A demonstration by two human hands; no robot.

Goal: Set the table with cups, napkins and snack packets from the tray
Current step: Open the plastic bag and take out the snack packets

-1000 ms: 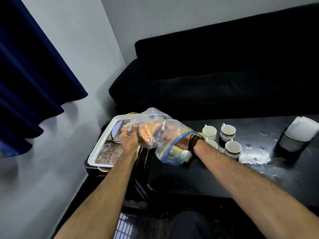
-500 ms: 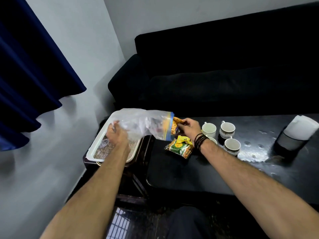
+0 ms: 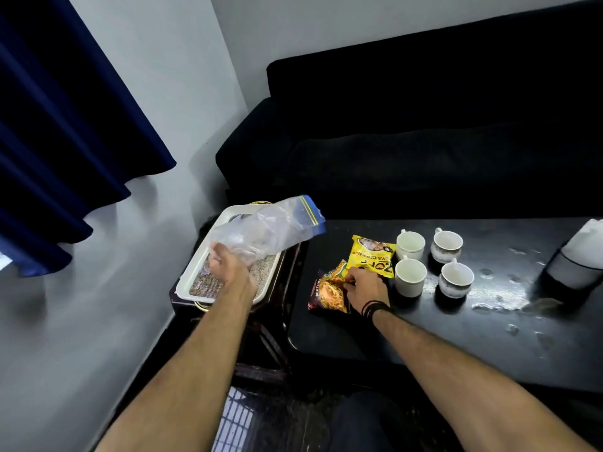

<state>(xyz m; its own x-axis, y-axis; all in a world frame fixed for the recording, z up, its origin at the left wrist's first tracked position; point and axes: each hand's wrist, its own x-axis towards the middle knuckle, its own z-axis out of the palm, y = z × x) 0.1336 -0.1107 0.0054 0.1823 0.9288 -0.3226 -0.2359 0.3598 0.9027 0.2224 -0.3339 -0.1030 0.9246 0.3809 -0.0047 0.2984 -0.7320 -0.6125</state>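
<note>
My left hand grips the bottom of a clear zip bag with a blue seal, held empty above the white tray. The tray rests on a small stand to the left of the black table. On the table's left part lie a yellow snack packet and a dark red and orange snack packet, with a green one partly hidden between them. My right hand rests on these packets, fingers curled on them. Several white cups stand just right of the packets.
A black sofa runs along the far side of the table. A dark jug with a white top stands at the table's right edge. Wet spots mark the tabletop near it. A blue curtain hangs at the left wall.
The snack packets came out of the zip bag and now lie on the table. My right hand moved down onto them. My left hand keeps the emptied bag over the tray.
</note>
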